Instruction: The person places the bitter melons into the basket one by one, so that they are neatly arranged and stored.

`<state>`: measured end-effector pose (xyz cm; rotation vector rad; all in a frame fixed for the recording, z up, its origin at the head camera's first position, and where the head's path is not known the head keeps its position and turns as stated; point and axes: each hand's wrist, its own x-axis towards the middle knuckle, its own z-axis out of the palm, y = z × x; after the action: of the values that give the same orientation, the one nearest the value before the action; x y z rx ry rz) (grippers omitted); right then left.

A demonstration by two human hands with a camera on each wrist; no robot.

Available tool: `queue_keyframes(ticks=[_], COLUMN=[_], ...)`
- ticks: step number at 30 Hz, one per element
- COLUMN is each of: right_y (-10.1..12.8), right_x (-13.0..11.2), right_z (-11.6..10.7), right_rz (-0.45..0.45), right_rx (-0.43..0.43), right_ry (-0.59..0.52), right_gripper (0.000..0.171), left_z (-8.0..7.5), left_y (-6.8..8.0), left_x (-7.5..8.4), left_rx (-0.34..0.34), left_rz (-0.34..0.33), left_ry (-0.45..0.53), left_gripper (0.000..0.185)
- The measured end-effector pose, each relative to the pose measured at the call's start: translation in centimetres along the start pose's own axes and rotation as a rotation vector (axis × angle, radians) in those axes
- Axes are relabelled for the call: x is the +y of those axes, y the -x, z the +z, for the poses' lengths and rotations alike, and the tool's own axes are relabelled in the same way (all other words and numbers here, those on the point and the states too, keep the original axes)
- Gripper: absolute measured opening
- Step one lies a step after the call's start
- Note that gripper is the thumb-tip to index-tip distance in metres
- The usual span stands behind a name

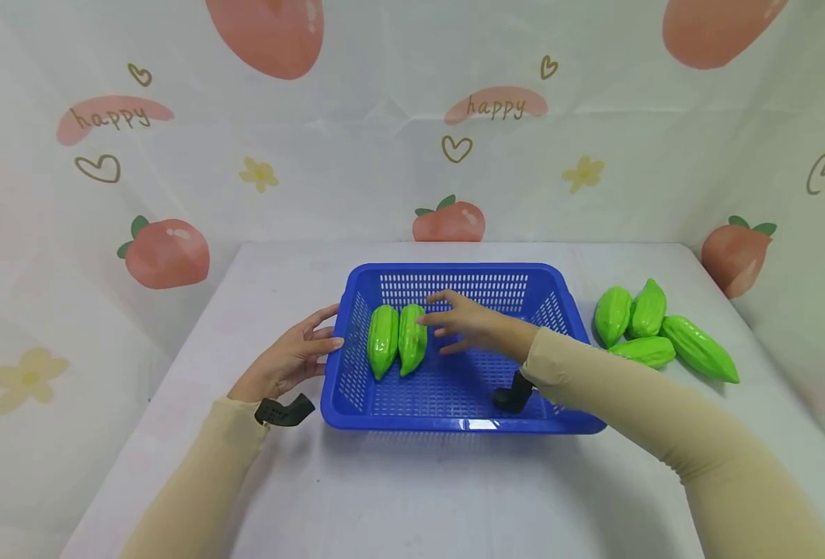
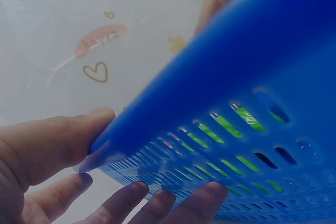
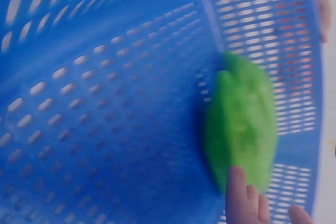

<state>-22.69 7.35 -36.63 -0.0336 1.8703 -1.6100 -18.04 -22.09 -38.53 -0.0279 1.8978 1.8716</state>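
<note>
A blue plastic basket (image 1: 447, 423) with slotted walls stands in the middle of the table. Inside, along its left side, two shiny green bitter melons (image 1: 383, 341) (image 1: 412, 338) lie side by side. My left hand (image 1: 290, 357) holds the basket's left rim, thumb over the edge and the other fingers against the outer wall in the left wrist view. Over the basket, my right hand (image 1: 478, 326) has its fingers loosely spread and nothing between them. Its fingertips come right at the right-hand melon, seen close in the right wrist view as a green melon (image 3: 244, 124).
Right of the basket, several more green bitter melons (image 1: 699, 347) lie in a group on the white table (image 1: 412, 497); my right forearm partly overlaps one. A white backdrop (image 1: 356, 178) with printed peaches surrounds the table's back and sides.
</note>
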Motion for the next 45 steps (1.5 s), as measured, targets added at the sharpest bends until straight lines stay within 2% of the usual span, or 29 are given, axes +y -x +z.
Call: queue_keyframes(ticks=[11,18,29,32,38,41,45], right_y=[4.6,7.1,11.1,12.0,13.8,14.5,15.6], right_x=[-3.0,-2.9,-3.1,-3.0,-1.8,-0.6,1.2], right_z=[-1.2,-3.1,-7.0,-8.3,-11.8,-13.6,-15.6], right_rz=[-0.132,-0.246,-0.377,-0.428,-0.520,-0.569,-0.650], right_rx=[-0.070,-0.121,-0.044,-0.015,0.024,0.026,-0.023], right_ry=[0.066,0.134,0.128,0.102,0.003,-0.082,-0.244], right_gripper=[0.049,0.042,0.034,0.027,0.027,0.029,0.033], left_z=[0.0,-0.1,0.0,0.0,0.0,0.0,0.0], left_y=[0.0,0.1,0.1,0.1,0.1,0.1,0.2], left_x=[0.0,0.0,-0.1,0.0,0.0,0.0,0.0], left_rx=[-0.003,0.012,0.019,0.018,0.004,-0.006,-0.012], left_rz=[0.005,-0.002,0.000,0.001,0.006,0.008,0.006], left_ry=[0.002,0.013,0.015,0.015,0.019,0.020,0.026], left_gripper=[0.079,0.080,0.080,0.080,0.079,0.079,0.079])
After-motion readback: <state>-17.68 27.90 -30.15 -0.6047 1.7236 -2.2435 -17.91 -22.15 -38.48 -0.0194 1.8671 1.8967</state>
